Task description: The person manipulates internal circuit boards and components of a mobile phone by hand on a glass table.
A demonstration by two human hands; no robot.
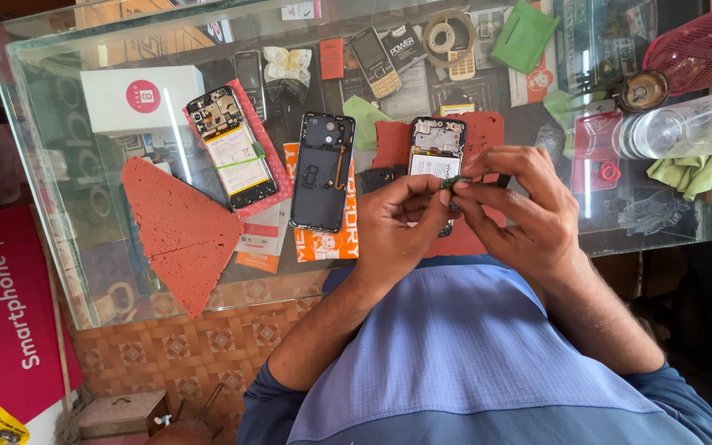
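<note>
My left hand [401, 224] and my right hand [521, 210] meet over a glass table [51, 189]. Together their fingertips pinch a small dark green part [452, 183]. Right under them an opened phone [436, 148] lies on a red sponge mat [484, 132], its insides and white battery label showing. My hands hide the phone's lower half.
Left of my hands lie a black phone back frame [323, 169], another opened phone [232, 148] on a pink pad, torn red sponge pieces [183, 227] and a white box [138, 97]. At the far edge are a keypad phone [375, 62], tape roll [448, 33], green cloth [525, 35], red mesh basket [694, 49] and clear bottle [686, 124].
</note>
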